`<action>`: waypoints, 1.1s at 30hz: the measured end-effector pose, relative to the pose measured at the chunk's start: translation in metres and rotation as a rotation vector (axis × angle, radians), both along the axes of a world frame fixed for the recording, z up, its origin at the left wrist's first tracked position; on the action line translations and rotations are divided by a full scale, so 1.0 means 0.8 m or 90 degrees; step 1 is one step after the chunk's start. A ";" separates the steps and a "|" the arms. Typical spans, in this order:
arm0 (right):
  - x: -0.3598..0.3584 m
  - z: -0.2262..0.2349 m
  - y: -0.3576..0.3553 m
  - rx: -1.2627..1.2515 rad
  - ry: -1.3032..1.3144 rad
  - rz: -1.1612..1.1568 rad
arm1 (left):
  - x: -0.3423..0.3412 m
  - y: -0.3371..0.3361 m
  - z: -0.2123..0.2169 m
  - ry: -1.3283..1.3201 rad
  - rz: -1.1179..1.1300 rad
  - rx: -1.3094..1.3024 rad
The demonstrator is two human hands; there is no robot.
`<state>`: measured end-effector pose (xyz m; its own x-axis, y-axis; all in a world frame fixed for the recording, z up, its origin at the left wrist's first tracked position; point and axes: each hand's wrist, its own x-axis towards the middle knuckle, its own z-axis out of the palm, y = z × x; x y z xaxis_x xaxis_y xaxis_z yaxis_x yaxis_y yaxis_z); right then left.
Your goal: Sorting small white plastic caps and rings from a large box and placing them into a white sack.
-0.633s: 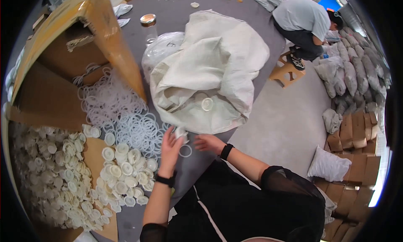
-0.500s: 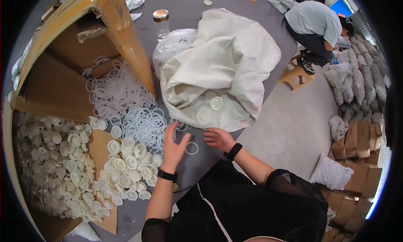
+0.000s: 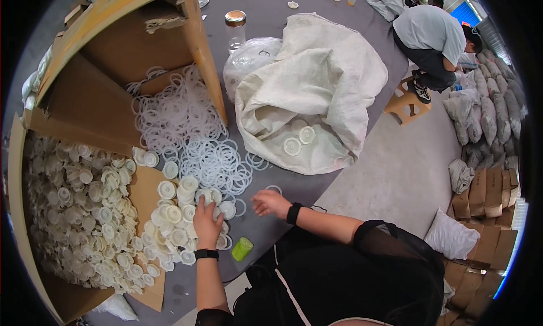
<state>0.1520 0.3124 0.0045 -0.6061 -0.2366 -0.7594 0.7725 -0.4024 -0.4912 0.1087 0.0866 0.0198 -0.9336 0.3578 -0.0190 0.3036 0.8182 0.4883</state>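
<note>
My left hand (image 3: 208, 223) reaches onto a loose pile of round white plastic lids (image 3: 176, 235), fingers apart, the tips touching lids at the pile's right side. My right hand (image 3: 271, 203) hovers over the grey table to the right of it, fingers loosely bent and apart, with nothing visible in them. Just behind it lies a single translucent ring (image 3: 274, 188). A heap of similar rings (image 3: 215, 165) spreads beyond my left hand. Farther off, a white woven sack (image 3: 317, 83) lies with its mouth toward me and a few lids (image 3: 292, 147) on its inner fabric.
On the left a big cardboard box (image 3: 79, 119) holds more lids and rings. A green object (image 3: 242, 249) lies near the table's front edge. Behind the sack stand a clear jar (image 3: 236, 32) and a plastic bag (image 3: 249, 63). At far right a person (image 3: 427, 37) bends over beside a stool (image 3: 408, 104).
My left hand has moved left and down onto the lids from beside the sack. My right hand has drawn back from the sack's edge toward the left. The green object has come into sight.
</note>
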 end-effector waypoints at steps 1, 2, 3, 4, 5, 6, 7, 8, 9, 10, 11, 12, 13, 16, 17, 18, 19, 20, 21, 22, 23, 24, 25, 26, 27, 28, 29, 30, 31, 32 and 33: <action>-0.004 0.000 -0.016 0.000 0.001 0.001 | -0.003 -0.002 0.004 -0.012 -0.013 0.003; -0.007 -0.001 -0.030 0.000 0.022 0.019 | -0.003 -0.005 0.007 -0.023 -0.026 0.006; -0.010 -0.001 -0.043 -0.001 0.043 0.037 | -0.001 -0.009 0.010 -0.022 -0.025 0.006; -0.015 0.004 -0.051 0.009 0.064 0.050 | -0.002 -0.010 0.011 0.016 -0.018 0.045; -0.020 0.008 -0.060 0.010 0.064 0.048 | -0.001 -0.010 0.012 0.055 -0.011 0.084; -0.024 0.011 -0.069 0.021 0.091 0.029 | 0.003 -0.010 0.016 0.075 0.010 0.118; -0.026 0.020 -0.077 0.030 0.117 0.013 | 0.009 -0.009 0.024 0.073 0.010 0.118; -0.030 0.030 -0.080 -0.041 0.117 0.005 | 0.015 -0.007 0.032 0.085 0.013 0.139; -0.031 0.026 -0.084 -0.041 0.115 0.006 | 0.021 -0.004 0.036 0.097 0.016 0.159; -0.033 0.020 -0.090 -0.179 0.066 -0.018 | 0.028 -0.002 0.037 0.089 0.006 0.163; -0.036 0.011 -0.094 -0.316 0.015 -0.046 | 0.033 0.003 0.040 0.088 0.004 0.164; -0.035 0.000 -0.098 -0.372 0.007 -0.069 | 0.038 0.010 0.045 0.089 -0.032 0.160; -0.034 -0.002 -0.099 -0.372 0.007 -0.068 | 0.042 0.014 0.048 0.091 -0.067 0.155; -0.031 -0.006 -0.097 -0.281 -0.114 -0.099 | 0.048 0.011 0.049 0.060 -0.154 0.197; -0.030 -0.012 -0.096 -0.282 -0.114 -0.097 | 0.050 0.009 0.049 0.019 -0.196 0.254; -0.030 -0.020 -0.092 -0.340 -0.087 -0.115 | 0.052 0.012 0.044 0.007 -0.098 0.377; -0.029 -0.022 -0.091 -0.397 -0.059 -0.134 | 0.049 0.009 0.039 0.007 -0.098 0.376; -0.030 -0.023 -0.089 -0.371 -0.067 -0.156 | 0.041 0.003 0.034 0.002 -0.002 0.356; -0.030 -0.027 -0.085 -0.371 -0.067 -0.156 | 0.032 -0.001 0.031 -0.003 0.094 0.335; -0.029 -0.030 -0.078 -0.298 -0.004 -0.106 | 0.017 -0.002 0.025 0.040 0.094 0.277; -0.028 -0.033 -0.069 -0.224 0.059 -0.058 | 0.004 0.000 0.021 0.040 0.093 0.278; -0.030 -0.028 -0.060 -0.210 0.070 0.003 | -0.011 0.002 0.023 0.109 0.105 0.227; -0.031 -0.025 -0.052 -0.208 0.070 0.001 | -0.025 0.005 0.023 0.175 0.112 0.180; -0.033 -0.021 -0.046 -0.238 0.060 -0.004 | -0.037 0.005 0.023 0.176 0.113 0.179; -0.033 -0.018 -0.044 -0.268 0.050 -0.009 | -0.049 0.003 0.020 0.175 0.110 0.116; -0.032 -0.031 -0.040 -0.302 0.056 0.001 | -0.057 0.000 0.016 0.174 0.106 0.055; -0.032 -0.026 -0.036 -0.302 0.056 0.004 | -0.063 -0.009 0.004 0.175 0.108 0.055; -0.030 -0.019 -0.032 -0.348 0.041 0.004 | -0.068 -0.020 -0.011 0.102 0.093 0.076; -0.031 -0.014 -0.025 -0.391 0.029 -0.003 | -0.075 -0.022 -0.014 0.028 0.069 0.099; -0.030 -0.015 -0.022 -0.390 0.032 -0.006 | -0.076 -0.025 -0.016 0.090 0.056 0.091; -0.028 -0.018 -0.022 -0.454 0.018 -0.045 | -0.070 -0.026 -0.018 0.091 0.054 0.091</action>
<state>0.1299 0.2948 -0.0096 -0.6551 -0.6292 -0.4182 0.7241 -0.6809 -0.1097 0.0524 0.0660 0.0052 -0.9500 0.2671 0.1619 0.3114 0.7689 0.5584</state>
